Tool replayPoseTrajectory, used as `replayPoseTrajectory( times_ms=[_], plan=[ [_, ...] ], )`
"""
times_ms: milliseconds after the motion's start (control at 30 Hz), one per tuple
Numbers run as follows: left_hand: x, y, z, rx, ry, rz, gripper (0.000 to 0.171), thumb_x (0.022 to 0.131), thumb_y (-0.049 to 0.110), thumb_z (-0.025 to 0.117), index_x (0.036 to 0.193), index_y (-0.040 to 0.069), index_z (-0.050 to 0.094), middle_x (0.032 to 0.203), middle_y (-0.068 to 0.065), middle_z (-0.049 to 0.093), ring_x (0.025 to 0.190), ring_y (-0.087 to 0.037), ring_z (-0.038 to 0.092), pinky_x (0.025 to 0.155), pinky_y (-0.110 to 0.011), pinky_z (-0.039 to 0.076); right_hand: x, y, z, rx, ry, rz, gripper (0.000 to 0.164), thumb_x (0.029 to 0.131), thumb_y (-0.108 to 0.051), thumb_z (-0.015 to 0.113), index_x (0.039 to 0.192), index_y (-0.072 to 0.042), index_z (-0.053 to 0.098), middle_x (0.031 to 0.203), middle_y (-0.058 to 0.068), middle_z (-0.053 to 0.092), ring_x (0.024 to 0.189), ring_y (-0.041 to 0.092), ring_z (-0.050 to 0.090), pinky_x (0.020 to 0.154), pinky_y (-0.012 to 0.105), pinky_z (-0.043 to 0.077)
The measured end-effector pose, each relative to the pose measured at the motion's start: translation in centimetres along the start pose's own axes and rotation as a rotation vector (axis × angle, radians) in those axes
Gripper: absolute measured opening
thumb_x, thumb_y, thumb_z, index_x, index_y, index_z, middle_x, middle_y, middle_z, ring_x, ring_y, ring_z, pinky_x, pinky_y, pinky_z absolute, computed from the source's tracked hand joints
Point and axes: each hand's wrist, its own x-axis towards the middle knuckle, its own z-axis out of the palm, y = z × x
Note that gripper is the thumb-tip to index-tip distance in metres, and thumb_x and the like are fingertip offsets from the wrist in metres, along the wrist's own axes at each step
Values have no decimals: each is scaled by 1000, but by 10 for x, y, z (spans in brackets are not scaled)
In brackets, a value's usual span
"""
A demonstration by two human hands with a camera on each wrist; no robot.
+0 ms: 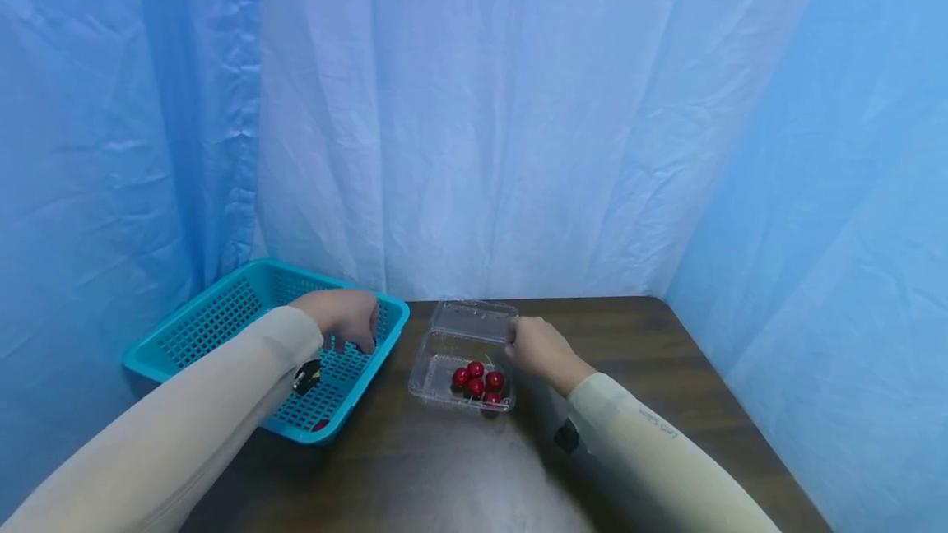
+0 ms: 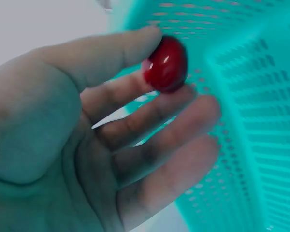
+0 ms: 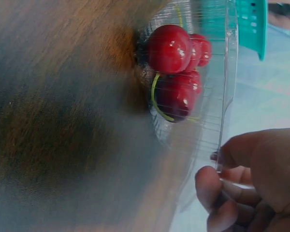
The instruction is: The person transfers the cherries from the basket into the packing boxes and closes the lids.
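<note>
Sleeves: two pale sleeves (image 1: 185, 414) reached in from the lower corners, the left one passing over part of the basket; a dark object showed at each wrist.
Tabletop: dark brown wood-look table (image 1: 444, 475), with a sheen near the middle.
Red spot: a small red thing (image 1: 320, 425) showed at the basket's near corner, too small to identify.
Cherries: five red cherries (image 1: 474, 387) were visible, clustered inside the container toward its near right part; yellow-green stems showed among them.
Container: a clear plastic box (image 1: 424, 382) sat on the table to the right of the basket, its lid (image 1: 474, 321) tipped back on the far side.
Right hand: the right hand (image 1: 543, 349) pinched the container's right rim between thumb and fingers.
Left hand: the left hand (image 1: 344, 317) was over the basket, pinching a single cherry (image 2: 169, 65) between thumb and fingertips, its other fingers loosely extended.
Basket: a turquoise perforated basket (image 1: 141, 360) stood at the left of the table.
Backdrop: blue-white curtains (image 1: 474, 122) hung behind and at both sides.
</note>
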Motion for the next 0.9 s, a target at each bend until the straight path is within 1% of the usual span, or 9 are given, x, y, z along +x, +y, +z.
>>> replayPoseTrajectory(
  times_ms=[133, 233, 267, 400, 467, 600, 733, 833, 900],
  plan=[
    [-1, 15, -9, -51, 70, 34, 9, 106, 23, 82, 107, 14, 84, 89, -4, 77, 71, -20, 68, 63, -36, 58, 0, 0, 0, -1, -2, 3, 4, 104, -15, 80, 105, -12, 78, 90, 1, 75, 74, 15, 67, 70, 35, 63],
    [-1, 27, -12, -30, 126, 62, 9, 106, 24, 82, 104, 15, 83, 90, -3, 77, 69, -17, 62, 62, -34, 51, 0, 1, 0, -4, -6, 3, 4, 105, -15, 80, 105, -12, 78, 90, 1, 75, 74, 15, 68, 70, 35, 63],
    [-1, 32, -12, -20, 150, 70, 9, 106, 25, 83, 103, 16, 82, 92, -3, 77, 71, -16, 61, 63, -34, 51, 0, 1, 0, -5, -7, 3, 4, 104, -15, 80, 105, -12, 78, 90, 1, 75, 74, 15, 68, 70, 35, 63],
    [0, 51, -8, 28, 249, 130, 11, 103, 29, 87, 103, 19, 82, 104, 0, 79, 86, -18, 70, 74, -39, 59, 1, 2, 0, -12, -5, 4, 4, 104, -16, 80, 106, -13, 78, 91, 1, 75, 75, 15, 68, 70, 35, 63],
    [3, 62, -2, 55, 280, 158, 13, 101, 31, 89, 101, 21, 82, 102, 2, 78, 88, -18, 71, 76, -40, 61, 1, 2, -1, -10, -6, 7, 5, 104, -16, 80, 106, -13, 77, 91, 1, 75, 75, 15, 68, 71, 35, 63],
    [12, 82, 14, 128, 284, 213, 15, 98, 30, 93, 95, 21, 82, 91, 5, 76, 82, -15, 70, 75, -38, 62, 0, 0, -1, -3, -11, 7, 5, 104, -16, 80, 107, -13, 78, 91, 1, 74, 76, 15, 68, 71, 34, 63],
    [23, 98, 31, 185, 253, 224, 15, 97, 26, 94, 91, 19, 82, 83, 6, 74, 75, -15, 69, 72, -37, 62, 1, -1, -1, -9, -10, 6, 5, 105, -17, 80, 108, -13, 79, 92, 1, 75, 75, 15, 68, 71, 34, 63],
    [36, 104, 42, 212, 220, 212, 13, 97, 23, 94, 90, 20, 84, 83, 7, 75, 75, -14, 70, 75, -38, 64, 2, -1, 0, -12, -11, 10, 6, 105, -17, 80, 109, -13, 79, 92, 1, 76, 75, 14, 68, 70, 33, 63],
    [44, 104, 49, 220, 202, 211, 14, 95, 23, 96, 89, 20, 84, 84, 7, 76, 77, -13, 70, 78, -38, 66, 3, -1, -1, -11, -12, 10, 6, 104, -16, 80, 109, -13, 79, 91, 1, 76, 74, 14, 68, 70, 32, 63]
  ],
)
